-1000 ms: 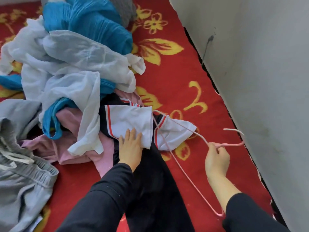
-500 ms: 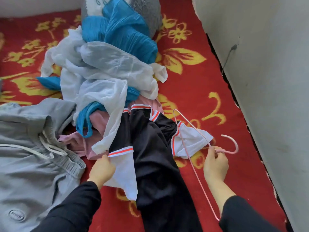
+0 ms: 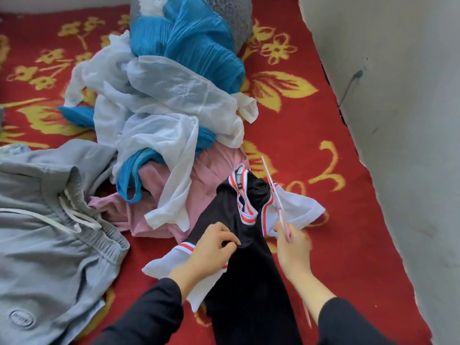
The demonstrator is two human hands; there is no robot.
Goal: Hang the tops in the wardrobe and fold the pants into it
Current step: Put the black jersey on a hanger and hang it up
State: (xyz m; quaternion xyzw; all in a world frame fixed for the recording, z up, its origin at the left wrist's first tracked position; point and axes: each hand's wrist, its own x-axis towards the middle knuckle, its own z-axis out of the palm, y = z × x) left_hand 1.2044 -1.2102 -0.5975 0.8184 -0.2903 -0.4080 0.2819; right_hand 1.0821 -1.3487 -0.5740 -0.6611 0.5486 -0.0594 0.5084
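While pinching the black-and-white top (image 3: 249, 282) with the left hand (image 3: 211, 247), grips the pink hanger (image 3: 273, 190) in the right hand (image 3: 292, 247), across the top's right-side sleeve; on the red carpet (image 3: 311, 150), near of the clothes pile (image 3: 161, 115).

You have two bare hands in view: your left hand (image 3: 214, 247) and your right hand (image 3: 292, 245). You have one thin pink wire hanger (image 3: 275, 192) and one black fabric top with white, red-striped sleeves (image 3: 249, 282). You also have one pale pink cloth garment (image 3: 209, 175), one pair of grey drawstring sweatpants (image 3: 49, 232) and one grey fuzzy cushion (image 3: 234, 16). The sheer white fabric (image 3: 161, 100) and the pleated blue fabric (image 3: 196, 38) are too tangled for you to count pieces. There is one red cover with yellow flowers (image 3: 311, 150).
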